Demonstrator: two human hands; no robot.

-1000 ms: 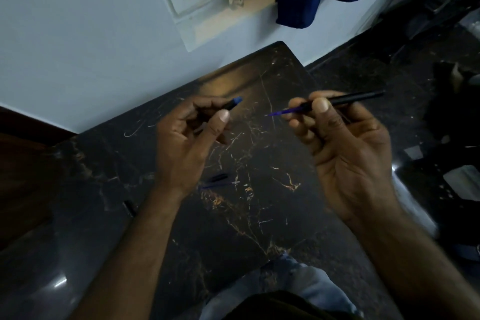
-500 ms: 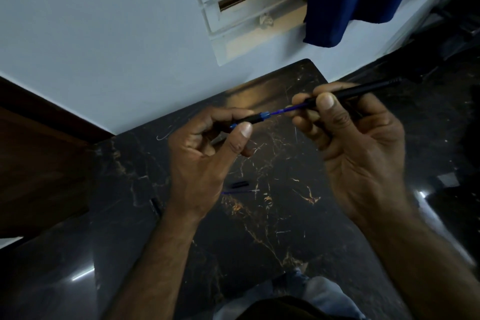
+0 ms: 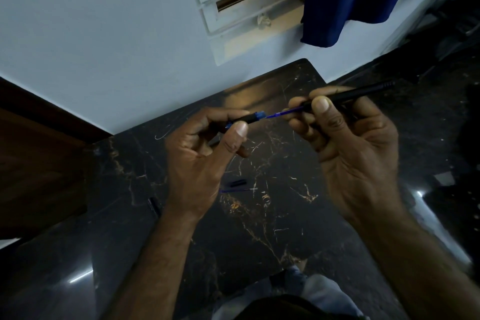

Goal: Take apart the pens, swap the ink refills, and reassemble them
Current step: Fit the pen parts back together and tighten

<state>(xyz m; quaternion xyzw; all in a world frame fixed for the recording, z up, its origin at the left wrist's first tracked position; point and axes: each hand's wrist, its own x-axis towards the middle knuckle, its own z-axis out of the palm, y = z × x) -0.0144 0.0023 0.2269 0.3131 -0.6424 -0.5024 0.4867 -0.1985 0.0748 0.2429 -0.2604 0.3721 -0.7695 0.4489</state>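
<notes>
A second ago our hands were apart; now our left hand (image 3: 200, 161) pinches the blue-collared cone (image 3: 249, 118), our right hand (image 3: 355, 153) grips the barrel (image 3: 358, 92), and the thin blue refill (image 3: 283, 112) bridges them, so we judge reassembly begun. The barrel is slim, matte black, ribbed at its end; a spare refill (image 3: 239, 189) and a short black piece (image 3: 236, 182) lie on the glossy veined table (image 3: 272, 228)
</notes>
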